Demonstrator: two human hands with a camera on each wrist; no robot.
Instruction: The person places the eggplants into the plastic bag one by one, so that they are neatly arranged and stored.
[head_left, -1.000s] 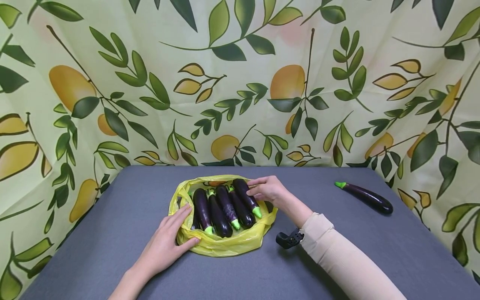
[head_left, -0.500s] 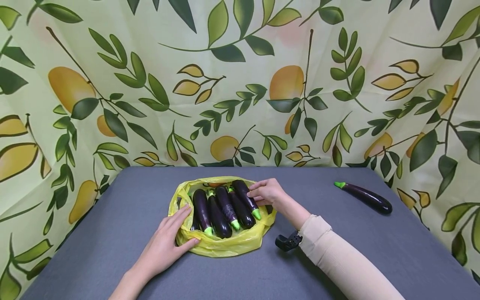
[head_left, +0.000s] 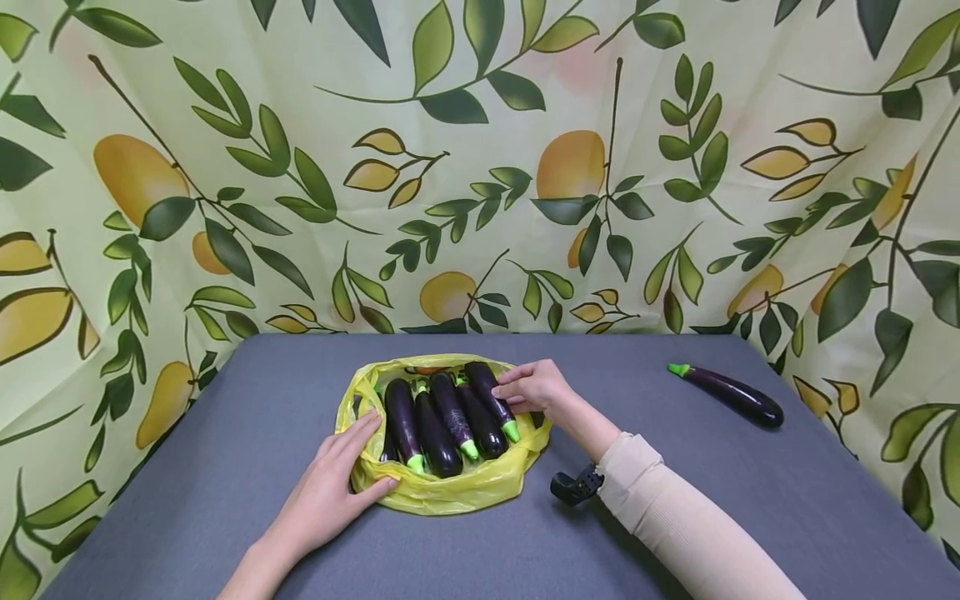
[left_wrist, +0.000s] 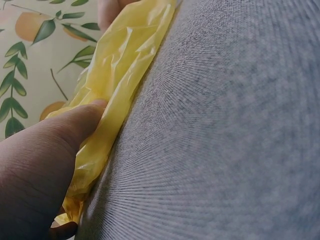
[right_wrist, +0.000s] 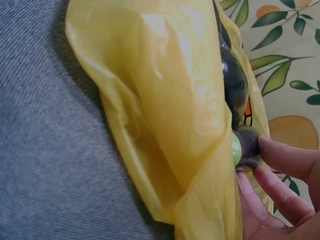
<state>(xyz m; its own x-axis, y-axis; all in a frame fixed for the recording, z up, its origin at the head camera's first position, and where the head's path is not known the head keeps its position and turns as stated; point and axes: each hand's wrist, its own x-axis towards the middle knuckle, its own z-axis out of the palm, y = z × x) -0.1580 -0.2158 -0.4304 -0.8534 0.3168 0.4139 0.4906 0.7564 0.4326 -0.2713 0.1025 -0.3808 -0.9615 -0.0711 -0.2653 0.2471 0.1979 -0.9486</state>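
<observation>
A yellow plastic bag (head_left: 457, 496) lies on the table with its mouth spread wide. Inside it several dark purple eggplants (head_left: 437, 437) with green stem ends are packed side by side. My left hand (head_left: 330, 487) rests against the bag's left side, fingers extended at the rim and thumb on its front; the left wrist view shows the thumb (left_wrist: 82, 122) pressed to the plastic. At the bag's right side, my right hand (head_left: 536, 387) holds the rightmost eggplant (head_left: 489, 400) between thumb and fingers. In the right wrist view that eggplant (right_wrist: 249, 145) is partly covered by the bag.
Another eggplant (head_left: 735, 396) lies alone on the grey table (head_left: 622, 367) at the right. Behind and beside the table hangs a cloth (head_left: 495, 292) printed with leaves and fruit. A black strap (head_left: 576, 485) hangs under the right wrist.
My right hand and the rightmost eggplant have lowered very slightly into the bag. The left hand keeps its place, and the bag looks the same.
</observation>
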